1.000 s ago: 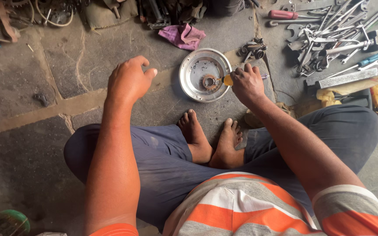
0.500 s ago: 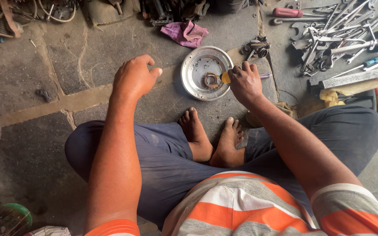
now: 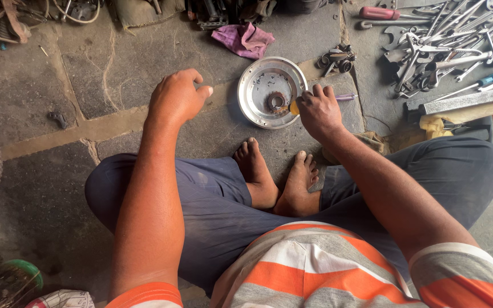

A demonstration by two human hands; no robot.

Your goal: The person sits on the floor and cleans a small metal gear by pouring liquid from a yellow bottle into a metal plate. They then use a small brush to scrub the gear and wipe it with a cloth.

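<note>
Closed around a small tool with an orange-yellow part: right hand (image 3: 319, 111), its tip hidden under the knuckles, so the kind of tool hard to tell. Just beside the fingertips, a small round metal part (image 3: 277, 101) lying inside the shallow steel plate (image 3: 256, 81), near its right rim. Left hand (image 3: 176, 96) half-curled, holding nothing, resting on bare stone floor (image 3: 115, 68). Further out, a pink rag (image 3: 242, 39) above the plate, and wrenches (image 3: 440, 40) crowded at the right.
</note>
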